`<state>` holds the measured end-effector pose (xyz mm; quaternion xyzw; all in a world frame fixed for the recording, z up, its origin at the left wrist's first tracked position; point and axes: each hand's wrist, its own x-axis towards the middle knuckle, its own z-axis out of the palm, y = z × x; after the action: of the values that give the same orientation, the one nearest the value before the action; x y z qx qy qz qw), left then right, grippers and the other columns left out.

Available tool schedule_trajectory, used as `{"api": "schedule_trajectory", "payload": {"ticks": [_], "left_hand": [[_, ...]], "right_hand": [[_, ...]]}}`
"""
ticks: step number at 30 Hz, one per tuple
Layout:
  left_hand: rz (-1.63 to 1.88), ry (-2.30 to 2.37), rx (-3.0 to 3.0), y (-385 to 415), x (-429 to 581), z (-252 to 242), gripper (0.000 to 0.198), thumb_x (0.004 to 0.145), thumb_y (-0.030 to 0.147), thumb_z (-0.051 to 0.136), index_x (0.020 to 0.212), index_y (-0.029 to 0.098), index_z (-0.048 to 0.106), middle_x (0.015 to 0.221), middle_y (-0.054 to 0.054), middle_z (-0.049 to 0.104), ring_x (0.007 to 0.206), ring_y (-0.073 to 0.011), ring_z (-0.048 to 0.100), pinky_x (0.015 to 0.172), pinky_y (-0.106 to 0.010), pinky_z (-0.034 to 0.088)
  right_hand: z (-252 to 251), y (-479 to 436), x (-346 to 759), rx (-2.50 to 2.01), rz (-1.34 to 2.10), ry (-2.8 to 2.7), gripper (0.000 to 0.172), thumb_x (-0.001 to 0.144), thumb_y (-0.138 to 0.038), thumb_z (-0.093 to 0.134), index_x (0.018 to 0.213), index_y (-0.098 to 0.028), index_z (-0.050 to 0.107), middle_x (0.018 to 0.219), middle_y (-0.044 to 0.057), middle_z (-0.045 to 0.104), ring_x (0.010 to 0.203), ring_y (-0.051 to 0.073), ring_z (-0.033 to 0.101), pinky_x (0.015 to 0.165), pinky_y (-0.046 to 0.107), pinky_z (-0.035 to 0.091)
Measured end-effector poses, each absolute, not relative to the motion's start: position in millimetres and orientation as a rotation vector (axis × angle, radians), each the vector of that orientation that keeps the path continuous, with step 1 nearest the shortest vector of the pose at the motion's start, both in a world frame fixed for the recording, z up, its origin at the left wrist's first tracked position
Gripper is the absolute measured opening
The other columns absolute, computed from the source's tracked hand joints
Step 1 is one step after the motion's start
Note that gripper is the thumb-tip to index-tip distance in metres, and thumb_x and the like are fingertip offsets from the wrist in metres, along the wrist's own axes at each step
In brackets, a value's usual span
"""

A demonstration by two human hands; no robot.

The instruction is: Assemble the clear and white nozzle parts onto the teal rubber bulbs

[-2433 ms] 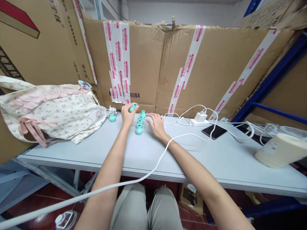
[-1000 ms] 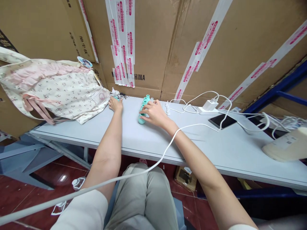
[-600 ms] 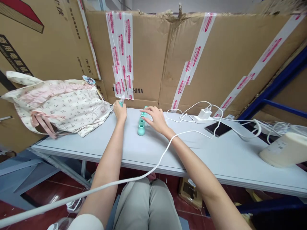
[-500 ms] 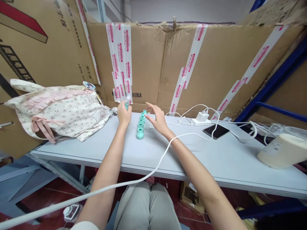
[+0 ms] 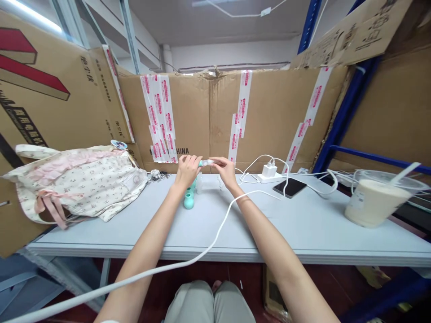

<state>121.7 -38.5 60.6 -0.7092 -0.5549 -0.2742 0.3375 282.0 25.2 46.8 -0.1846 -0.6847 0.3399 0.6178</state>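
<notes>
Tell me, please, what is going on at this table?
A seated person is holding a small teal bottle up over the table with both hands. The left hand grips the teal part, while the fingers of the right hand are at its pale top. More teal bottles stand in a row just below, partly hidden, beside some clear pieces. A floral bag lies at the left.
</notes>
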Motion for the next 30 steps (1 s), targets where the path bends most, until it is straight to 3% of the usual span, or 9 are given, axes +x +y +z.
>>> {"api": "schedule_trajectory", "payload": {"ticks": [6,10,14,18,21,23,30], "left_hand": [[-0.502,-1.468,-1.953,-10,131,58,0.028,0.090,0.037,0.041,0.096,0.016,0.059,0.091,-0.012,0.061,0.087,-0.0239,0.059,0.083,-0.036,0.038],[-0.801,-1.738,-1.854,-7,128,55,0.033,0.091,0.043,0.038,0.097,0.017,0.057,0.092,-0.011,0.062,0.079,-0.0236,0.062,0.067,-0.030,0.039],[-1.245,-1.755,-1.773,-15,112,59,0.032,0.090,0.046,0.039,0.092,0.020,0.058,0.086,-0.006,0.065,0.083,-0.0225,0.062,0.068,-0.029,0.040],[-1.451,-1.770,-1.971,-21,115,54,0.030,0.080,0.049,0.055,0.088,0.021,0.062,0.081,-0.001,0.067,0.079,-0.0190,0.062,0.073,-0.027,0.043],[-1.536,-1.693,-2.080,-21,127,47,0.039,0.071,0.046,0.066,0.102,0.022,0.063,0.099,-0.002,0.069,0.091,-0.0198,0.062,0.082,-0.028,0.044],[-1.590,-1.601,-2.117,-21,134,44,0.041,0.073,0.043,0.066,0.109,0.024,0.062,0.107,-0.003,0.067,0.099,-0.0197,0.061,0.087,-0.029,0.043],[-1.557,-1.559,-1.885,-24,140,35,0.027,0.083,0.041,0.055,0.100,0.024,0.067,0.105,-0.004,0.061,0.093,-0.0172,0.060,0.081,-0.027,0.043]], "right_hand": [[38,38,294,-0.620,0.626,-1.490,0.023,0.066,-0.037,0.069,0.080,-0.020,0.074,0.076,0.004,0.073,0.069,0.018,0.063,0.071,0.032,0.048],[38,38,293,-0.659,0.666,-1.387,0.025,0.064,-0.042,0.070,0.076,-0.020,0.073,0.077,0.005,0.072,0.073,0.019,0.063,0.074,0.033,0.047],[42,36,290,-0.597,1.059,-1.387,0.036,0.060,-0.047,0.073,0.082,-0.019,0.072,0.087,0.006,0.071,0.080,0.018,0.062,0.064,0.028,0.046],[36,37,283,-0.497,1.313,-1.377,0.043,0.061,-0.052,0.071,0.091,-0.021,0.070,0.092,0.005,0.070,0.080,0.016,0.062,0.062,0.025,0.044],[30,35,275,-0.404,1.419,-1.413,0.041,0.065,-0.051,0.069,0.093,-0.021,0.068,0.100,0.005,0.069,0.085,0.017,0.062,0.070,0.028,0.047],[28,33,271,-0.389,1.476,-1.437,0.037,0.069,-0.049,0.066,0.095,-0.022,0.067,0.101,0.005,0.069,0.087,0.017,0.062,0.073,0.029,0.047],[21,28,260,-0.503,1.515,-1.431,0.022,0.081,-0.037,0.052,0.096,-0.024,0.064,0.111,0.001,0.065,0.103,0.017,0.058,0.081,0.030,0.043]]}}
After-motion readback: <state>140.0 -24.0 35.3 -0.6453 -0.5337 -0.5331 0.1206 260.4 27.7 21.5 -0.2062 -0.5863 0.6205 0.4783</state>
